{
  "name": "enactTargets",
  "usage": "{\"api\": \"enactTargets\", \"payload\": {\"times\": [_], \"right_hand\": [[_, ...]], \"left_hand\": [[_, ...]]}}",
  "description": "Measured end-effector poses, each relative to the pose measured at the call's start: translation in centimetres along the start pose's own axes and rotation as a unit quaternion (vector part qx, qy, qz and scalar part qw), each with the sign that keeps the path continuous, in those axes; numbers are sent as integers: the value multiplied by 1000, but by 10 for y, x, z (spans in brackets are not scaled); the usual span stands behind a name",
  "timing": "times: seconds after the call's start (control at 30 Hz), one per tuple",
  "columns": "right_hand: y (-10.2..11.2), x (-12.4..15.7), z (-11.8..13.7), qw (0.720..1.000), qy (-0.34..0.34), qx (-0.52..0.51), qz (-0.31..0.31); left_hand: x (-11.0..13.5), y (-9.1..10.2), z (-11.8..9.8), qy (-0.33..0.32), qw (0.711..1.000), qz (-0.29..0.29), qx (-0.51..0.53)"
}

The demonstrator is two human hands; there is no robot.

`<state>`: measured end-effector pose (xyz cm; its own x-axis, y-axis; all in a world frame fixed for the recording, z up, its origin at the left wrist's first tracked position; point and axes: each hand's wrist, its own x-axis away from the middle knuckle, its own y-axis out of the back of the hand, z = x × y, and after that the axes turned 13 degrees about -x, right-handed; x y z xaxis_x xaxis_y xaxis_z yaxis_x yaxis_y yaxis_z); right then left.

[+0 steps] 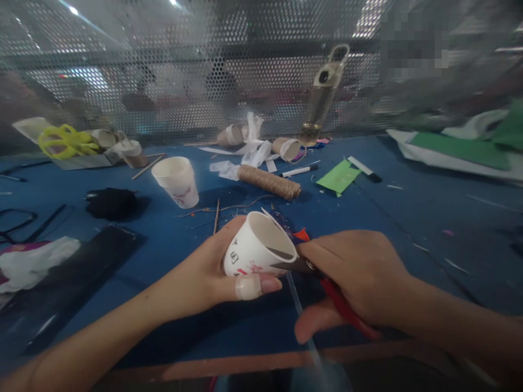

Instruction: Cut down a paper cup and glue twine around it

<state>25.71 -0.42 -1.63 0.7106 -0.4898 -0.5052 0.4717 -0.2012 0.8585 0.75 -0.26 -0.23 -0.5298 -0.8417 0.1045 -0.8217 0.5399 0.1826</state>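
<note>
My left hand [220, 277] is wrapped round a white paper cup [241, 253] with red and black print, tilted with its mouth to the upper right. A pale bandage [248, 287] circles the thumb. In my right hand [355, 272] is a pair of scissors [347, 307] with red handles. Their dark blades straddle the cup's rim, one inside and one outside. A thin strip [300, 305] hangs down beneath the cup between my hands; I cannot tell whether it is attached. Just beyond the cup lies a small orange-red piece [301, 235].
Behind the cup lie a roll of brown twine [269, 182], a marker [300, 170] and green paper [339, 177]. Stacked paper cups [175, 182] stand left of them. A clear bottle [321, 103] stands against the perforated metal screen [253, 71]. Black items lie left on the blue table [163, 245].
</note>
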Motion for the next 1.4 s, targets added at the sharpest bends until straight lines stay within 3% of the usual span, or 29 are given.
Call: {"api": "enactTargets", "payload": {"times": [0.23,0.83,1.07,1.4], "right_hand": [[1,1,0,1000,-2,-10,8],[1,0,2,999,2,37,-27],[3,1,2,998,0,52,-22],[2,2,1,999,-3,35,-21]], "left_hand": [[-2,-1,6,-5,999,16,48],[-1,-1,7,-15,999,9,-27],[-1,-4,5,-31,998,-27,-54],[-3,-1,12,-76,980,-72,-172]]}}
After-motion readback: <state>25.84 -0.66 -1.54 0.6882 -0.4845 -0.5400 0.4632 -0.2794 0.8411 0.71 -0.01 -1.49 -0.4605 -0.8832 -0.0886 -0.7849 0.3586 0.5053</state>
